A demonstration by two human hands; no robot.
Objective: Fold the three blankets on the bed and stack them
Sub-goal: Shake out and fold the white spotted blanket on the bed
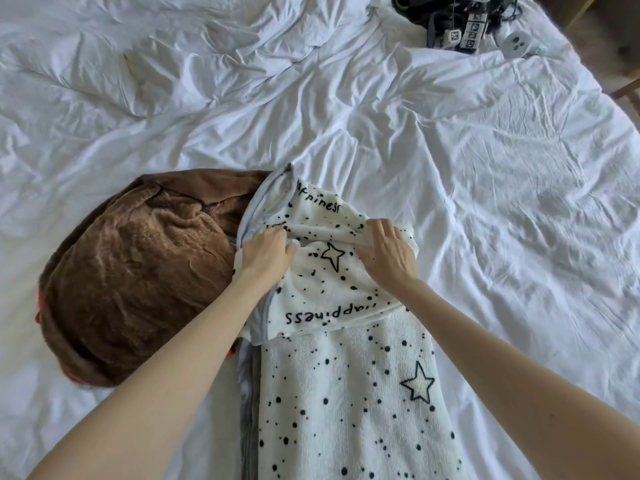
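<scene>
Lower left of frame: brown blanket [138, 271], plush with a crushed, shiny nap, bunched into a rounded, roughly folded mound on the sheet [502, 202]. A red edge [38, 313] shows under its left and lower rim; whether this is a separate blanket cannot be told.

Centre: white blanket [346, 393], fleecy, printed with black dots, outlined stars and the word "happiness", bound in grey along its left edge. It lies as a long strip running from the bottom edge up to mid-frame, its far end turned back over itself. Its left edge touches the brown blanket.

Left hand [266, 252]: fingers curled, gripping a bunched fold near the grey binding. Right hand [388, 254]: fingers curled over the same raised fold, thumb spread flat on the fleece.

Right and upper frame: white sheet, thin and heavily creased, giving broad open room beyond and to the right of the white blanket.

Upper right: a tangle of dark cables [460, 19] at the bed's far edge.
</scene>
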